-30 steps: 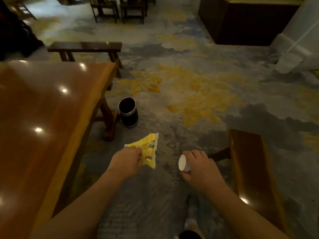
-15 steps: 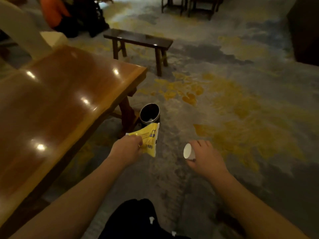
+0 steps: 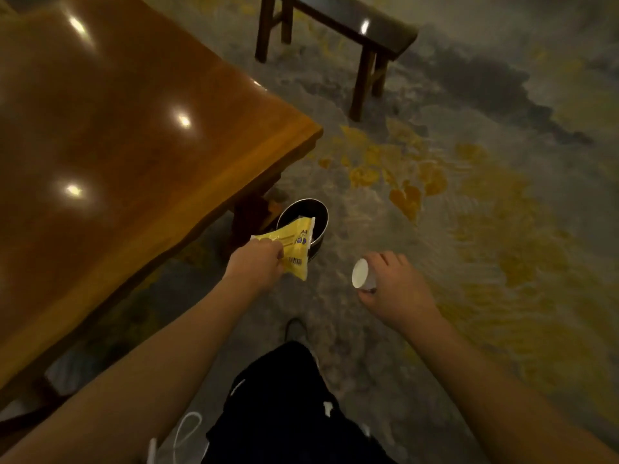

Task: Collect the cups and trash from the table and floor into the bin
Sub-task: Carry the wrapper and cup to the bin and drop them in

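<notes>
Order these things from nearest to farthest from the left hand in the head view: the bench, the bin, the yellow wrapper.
1. yellow wrapper: pinched in the left hand.
2. bin: on the floor just beyond the hand, beside the table leg.
3. bench: far ahead, near the top.

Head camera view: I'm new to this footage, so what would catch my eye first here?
The crinkled yellow plastic wrapper pinched in the left hand, held in front of the round black bin on the patterned carpet by the table leg. Next, the small white paper cup on its side in the right hand. The glossy orange wooden table fills the left.
</notes>
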Tool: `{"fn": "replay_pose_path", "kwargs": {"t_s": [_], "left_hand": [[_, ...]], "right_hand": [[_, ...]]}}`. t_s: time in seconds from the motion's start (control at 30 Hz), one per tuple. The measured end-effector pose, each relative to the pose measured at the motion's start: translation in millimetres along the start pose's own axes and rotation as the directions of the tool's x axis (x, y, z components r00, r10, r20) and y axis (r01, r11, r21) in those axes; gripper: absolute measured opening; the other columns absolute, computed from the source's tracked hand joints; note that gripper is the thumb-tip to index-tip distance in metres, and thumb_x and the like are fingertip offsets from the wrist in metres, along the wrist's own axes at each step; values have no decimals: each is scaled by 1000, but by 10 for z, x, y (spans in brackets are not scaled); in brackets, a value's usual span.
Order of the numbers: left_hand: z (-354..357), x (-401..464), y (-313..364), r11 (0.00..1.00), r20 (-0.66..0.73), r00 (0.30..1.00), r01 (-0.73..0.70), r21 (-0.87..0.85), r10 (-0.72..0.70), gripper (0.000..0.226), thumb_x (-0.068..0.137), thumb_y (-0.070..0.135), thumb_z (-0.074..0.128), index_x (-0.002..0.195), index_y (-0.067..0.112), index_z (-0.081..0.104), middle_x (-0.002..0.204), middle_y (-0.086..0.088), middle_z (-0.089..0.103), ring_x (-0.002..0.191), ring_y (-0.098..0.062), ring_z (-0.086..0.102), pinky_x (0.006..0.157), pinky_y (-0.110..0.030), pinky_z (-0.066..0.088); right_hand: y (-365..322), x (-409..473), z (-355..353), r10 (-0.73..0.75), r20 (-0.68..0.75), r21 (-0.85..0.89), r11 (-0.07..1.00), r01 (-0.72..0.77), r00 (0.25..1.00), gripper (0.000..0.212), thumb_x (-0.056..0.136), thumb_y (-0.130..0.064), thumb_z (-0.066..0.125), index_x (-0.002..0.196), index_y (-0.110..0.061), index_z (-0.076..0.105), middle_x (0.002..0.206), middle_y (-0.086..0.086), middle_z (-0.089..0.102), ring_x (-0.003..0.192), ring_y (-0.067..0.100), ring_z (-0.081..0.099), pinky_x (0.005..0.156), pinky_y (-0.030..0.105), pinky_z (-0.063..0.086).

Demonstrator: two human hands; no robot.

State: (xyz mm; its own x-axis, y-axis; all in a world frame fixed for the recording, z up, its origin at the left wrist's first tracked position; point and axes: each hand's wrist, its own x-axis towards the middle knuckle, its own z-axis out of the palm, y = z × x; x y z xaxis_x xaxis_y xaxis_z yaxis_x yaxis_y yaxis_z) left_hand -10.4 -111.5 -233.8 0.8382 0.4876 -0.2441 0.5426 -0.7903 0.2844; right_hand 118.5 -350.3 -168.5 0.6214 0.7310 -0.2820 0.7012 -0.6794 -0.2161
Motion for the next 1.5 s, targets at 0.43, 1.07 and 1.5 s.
{"fn": "replay_pose_path", "kwargs": {"t_s": [0.43, 1.07, 1.5], "left_hand": [[1097, 2117, -92, 988, 290, 946, 155, -5, -146, 19, 93, 33, 56, 101, 19, 67, 105, -8, 68, 98, -30, 62, 77, -37, 46], [2923, 3579, -580, 916, 347, 859, 400, 2, -376, 33, 87, 41, 62, 112, 20, 65, 112, -9, 64, 101, -30, 61, 74, -39, 46], [2786, 3245, -726, 902, 135, 919, 391, -184, -371, 18, 86, 42, 64, 90, 24, 65, 93, 0, 64, 87, -23, 59, 60, -32, 40]], "right_hand": [[791, 2578, 735, -51, 137, 17, 999, 49, 989, 57, 79, -40, 69, 128, -18, 49, 123, 9, 54, 113, 31, 48, 86, 46, 48], [1419, 4645, 2471, -168, 324, 10, 985, 175, 931, 63, 78, -40, 69, 133, -20, 47, 124, 9, 54, 118, 32, 48, 88, 47, 48], [963, 4894, 2826, -213, 416, -59, 964, 260, 884, 75, 76, -46, 74, 139, -21, 41, 132, 8, 52, 120, 31, 48, 88, 48, 47]]}}
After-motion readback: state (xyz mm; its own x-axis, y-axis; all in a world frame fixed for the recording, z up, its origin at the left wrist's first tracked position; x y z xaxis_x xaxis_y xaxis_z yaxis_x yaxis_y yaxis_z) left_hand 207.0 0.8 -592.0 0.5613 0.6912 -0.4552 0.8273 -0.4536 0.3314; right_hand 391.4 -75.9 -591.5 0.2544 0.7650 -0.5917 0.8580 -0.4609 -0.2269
